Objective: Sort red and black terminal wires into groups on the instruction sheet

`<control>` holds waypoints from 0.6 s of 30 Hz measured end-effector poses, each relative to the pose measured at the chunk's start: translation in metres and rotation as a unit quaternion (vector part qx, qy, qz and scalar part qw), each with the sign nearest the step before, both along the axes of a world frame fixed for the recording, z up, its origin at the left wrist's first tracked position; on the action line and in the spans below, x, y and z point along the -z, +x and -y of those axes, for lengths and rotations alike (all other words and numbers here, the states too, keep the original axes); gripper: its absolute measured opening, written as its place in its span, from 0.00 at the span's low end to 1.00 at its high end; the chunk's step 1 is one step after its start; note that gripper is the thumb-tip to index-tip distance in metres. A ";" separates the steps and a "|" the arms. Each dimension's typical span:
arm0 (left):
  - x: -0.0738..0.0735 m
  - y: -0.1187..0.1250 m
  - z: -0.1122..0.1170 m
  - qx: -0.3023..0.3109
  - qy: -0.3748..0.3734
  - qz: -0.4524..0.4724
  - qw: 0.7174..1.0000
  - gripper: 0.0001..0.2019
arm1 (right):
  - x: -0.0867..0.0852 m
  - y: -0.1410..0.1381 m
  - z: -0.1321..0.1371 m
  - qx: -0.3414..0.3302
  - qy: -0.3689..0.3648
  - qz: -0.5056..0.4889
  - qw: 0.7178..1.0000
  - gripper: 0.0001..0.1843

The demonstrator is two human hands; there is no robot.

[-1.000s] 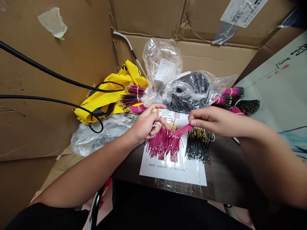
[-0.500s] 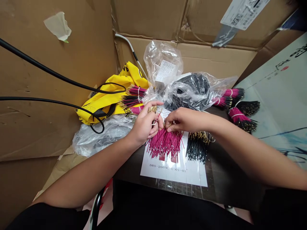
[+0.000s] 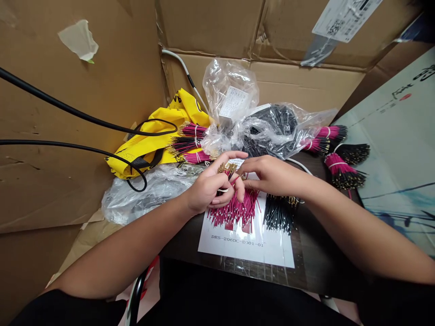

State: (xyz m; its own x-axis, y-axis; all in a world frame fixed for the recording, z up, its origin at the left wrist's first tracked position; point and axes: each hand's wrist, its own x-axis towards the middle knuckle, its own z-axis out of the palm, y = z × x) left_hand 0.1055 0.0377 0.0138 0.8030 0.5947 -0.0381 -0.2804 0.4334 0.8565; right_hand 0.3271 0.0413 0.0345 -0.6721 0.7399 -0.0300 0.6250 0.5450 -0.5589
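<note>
My left hand (image 3: 211, 186) is closed round a small bunch of pink wires with gold tips, held upright above a loose pile of pink wires (image 3: 234, 210). My right hand (image 3: 268, 175) pinches at the gold tips of that bunch, fingertips touching the left hand. The pile lies on a white printed sheet (image 3: 246, 242) on a dark table. A loose pile of black wires (image 3: 280, 213) lies just right of the pink ones, partly under my right wrist.
Tied pink and black wire bundles (image 3: 335, 156) lie at the right, more bundles (image 3: 190, 142) on a yellow bag (image 3: 149, 145) at the left. Clear plastic bags (image 3: 268, 124) of black wires sit behind. Cardboard walls (image 3: 84, 90) surround the table; black cables (image 3: 68, 145) cross the left.
My right hand moved left from the table's middle, carrying pink wires, and now meets the left hand at the bunch. The left hand stayed in place, turning the bunch slightly upward.
</note>
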 end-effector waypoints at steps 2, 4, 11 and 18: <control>0.001 -0.001 0.000 0.031 -0.007 0.006 0.999 0.41 | -0.001 0.004 0.001 0.031 0.013 -0.020 0.999 0.11; 0.002 -0.002 0.000 0.055 -0.014 0.010 0.998 0.43 | -0.003 0.006 0.003 0.085 0.027 -0.043 0.995 0.12; 0.002 -0.001 0.000 0.072 -0.007 0.017 0.997 0.43 | -0.021 0.003 0.021 0.177 0.022 -0.142 0.974 0.19; 0.008 -0.001 -0.001 0.047 0.009 -0.030 0.998 0.40 | -0.029 -0.019 0.030 0.134 -0.080 -0.138 0.978 0.22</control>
